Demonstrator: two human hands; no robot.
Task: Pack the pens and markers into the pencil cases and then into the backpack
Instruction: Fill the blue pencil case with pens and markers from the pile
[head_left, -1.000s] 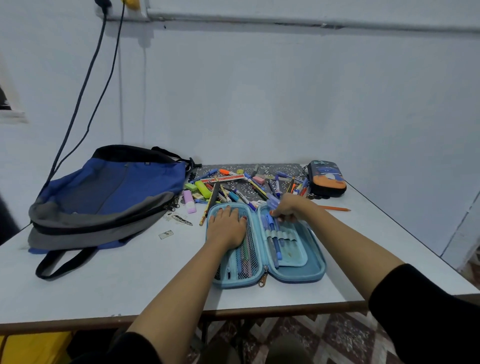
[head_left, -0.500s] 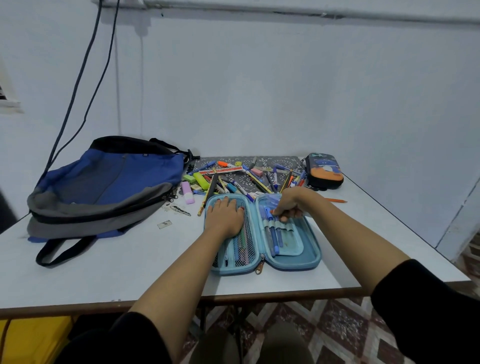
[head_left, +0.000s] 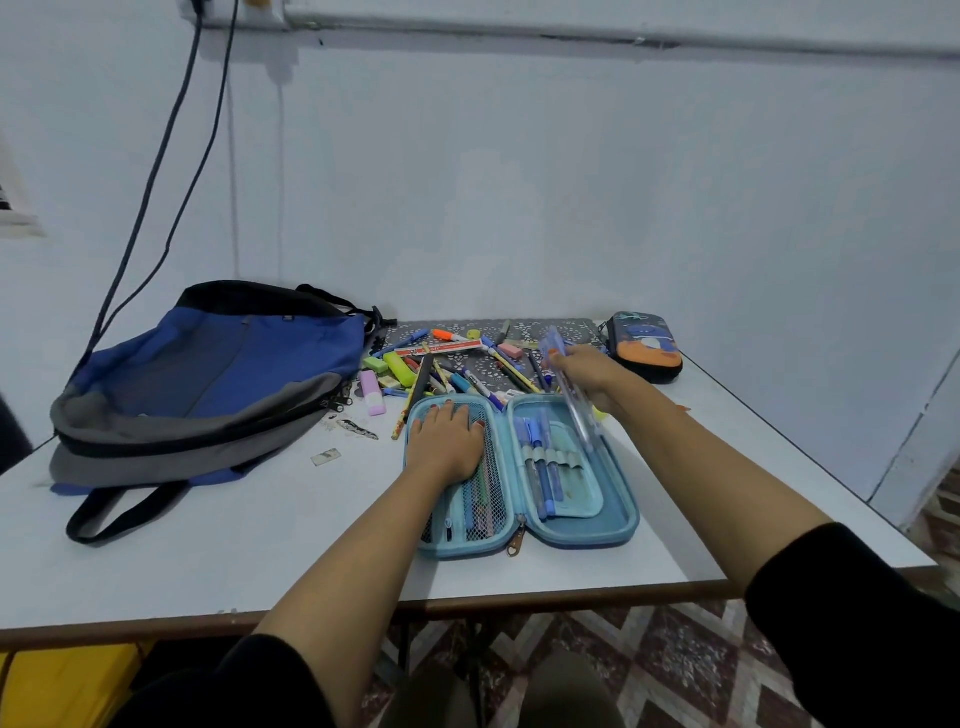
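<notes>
At the near edge of the bench (head_left: 208, 545), a light-blue pencil case (head_left: 621, 519) is lying unzipped and spread flat. The left hand (head_left: 444, 441) is pressing on its mesh pocket (head_left: 485, 506) with straight fingers, likely pinning the case steady; coloured pens are showing under the mesh. Blue pens (head_left: 540, 467) are sitting in elastic loops on the other half. Above that half, the right hand (head_left: 584, 371) is gripping a clear bluish strip (head_left: 579, 415) (perhaps a ruler). Farther back, loose pens and markers (head_left: 457, 369) are lying heaped, a blue backpack (head_left: 208, 379) is slumping at left, and a closed dark pencil case (head_left: 644, 345) is sitting far right.
</notes>
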